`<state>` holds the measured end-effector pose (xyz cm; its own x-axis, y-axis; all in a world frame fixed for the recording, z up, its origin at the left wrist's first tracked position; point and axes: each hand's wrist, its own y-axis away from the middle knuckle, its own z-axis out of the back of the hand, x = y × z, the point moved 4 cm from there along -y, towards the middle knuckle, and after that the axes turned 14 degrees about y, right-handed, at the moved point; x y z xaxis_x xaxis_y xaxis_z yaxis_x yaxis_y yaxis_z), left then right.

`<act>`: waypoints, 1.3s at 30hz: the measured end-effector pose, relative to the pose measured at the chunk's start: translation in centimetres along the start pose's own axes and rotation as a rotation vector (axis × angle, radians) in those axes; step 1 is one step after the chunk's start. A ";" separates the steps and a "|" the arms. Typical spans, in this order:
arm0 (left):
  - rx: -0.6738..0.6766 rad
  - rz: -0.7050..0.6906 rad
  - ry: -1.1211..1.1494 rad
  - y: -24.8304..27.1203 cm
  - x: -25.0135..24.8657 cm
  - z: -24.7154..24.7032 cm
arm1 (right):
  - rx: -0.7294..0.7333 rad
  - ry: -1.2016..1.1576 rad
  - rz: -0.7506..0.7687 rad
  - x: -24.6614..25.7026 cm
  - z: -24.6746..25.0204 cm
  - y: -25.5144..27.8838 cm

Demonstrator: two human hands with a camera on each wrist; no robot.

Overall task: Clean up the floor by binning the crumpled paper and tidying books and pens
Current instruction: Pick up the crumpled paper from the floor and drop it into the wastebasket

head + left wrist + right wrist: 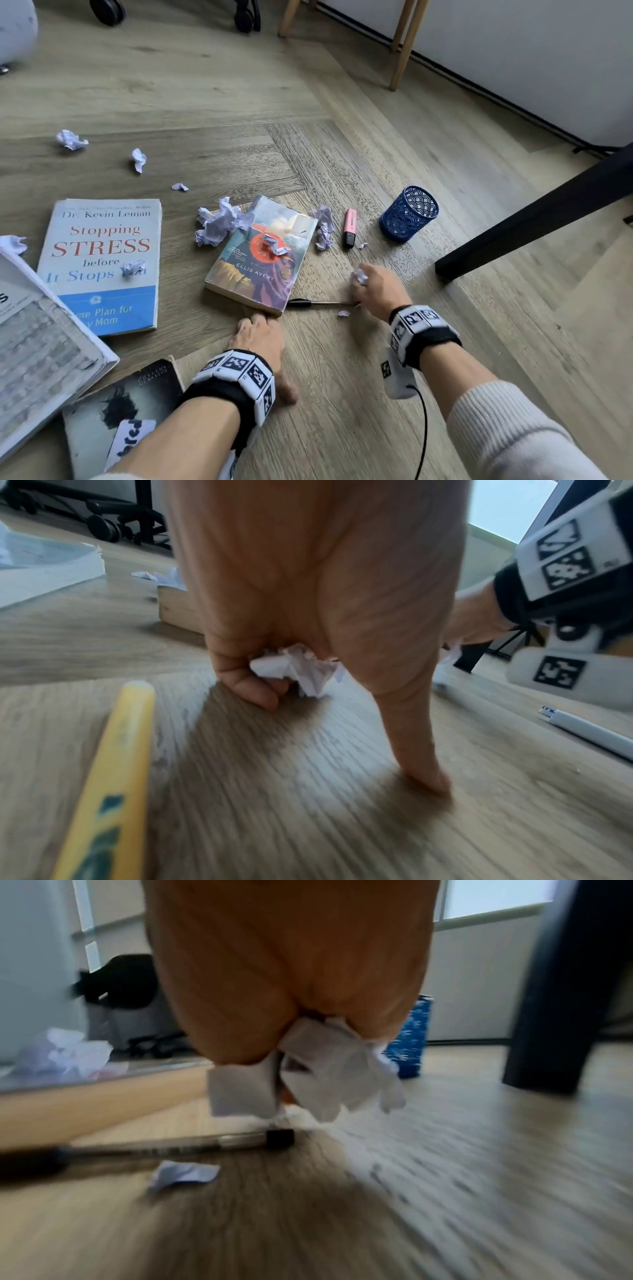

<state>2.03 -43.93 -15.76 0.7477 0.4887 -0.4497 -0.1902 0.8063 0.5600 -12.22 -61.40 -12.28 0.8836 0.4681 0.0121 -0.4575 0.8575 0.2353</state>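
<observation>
My left hand (260, 329) is down on the wooden floor at the near corner of a novel (260, 253). In the left wrist view its curled fingers grip a small crumpled paper (294, 669) while the thumb presses the floor. To the right, my right hand (363, 284) holds another paper wad (359, 275), which hangs from the fingers (240, 1031) in the right wrist view. It hovers just over the end of a black pen (318, 302) that pokes out from under the novel. A small paper scrap (343, 313) lies beside the pen.
Several more paper wads (219, 222) lie around and on the novel. A "Stopping Stress" book (102, 267), a dark paperback (116, 404) and an open binder (41, 342) are left. A pink highlighter (350, 228), blue mesh holder (409, 214), black table leg (534, 216), yellow pen (113, 777) and white pen (589, 734) are nearby.
</observation>
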 end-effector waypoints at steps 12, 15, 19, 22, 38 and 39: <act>-0.190 -0.422 -0.055 -1.2 -7.5 1.2 | -0.227 0.199 -0.335 -1.9 -6.0 9.8; -0.180 -0.485 -0.085 -1.8 -9.2 1.1 | -0.195 0.201 -0.409 -2.1 -6.5 9.6; -0.116 -0.467 -0.090 -3.2 -9.4 0.8 | -0.177 0.141 -0.457 -2.1 -6.8 9.7; -0.119 -0.437 -0.095 -4.1 -9.4 0.6 | -0.178 0.109 -0.450 -2.1 -7.0 9.6; -0.272 -0.438 0.267 -9.3 -13.3 5.1 | -0.173 -0.041 -0.458 -2.9 -6.7 9.3; -0.283 -0.433 0.266 -9.8 -13.8 5.3 | -0.171 -0.045 -0.456 -2.9 -6.7 9.3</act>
<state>-3.06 -60.35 -11.33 0.6162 0.1324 -0.7764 -0.0928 0.9911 0.0953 -19.71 -53.38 -16.65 0.9995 0.0303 -0.0122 -0.0295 0.9975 0.0635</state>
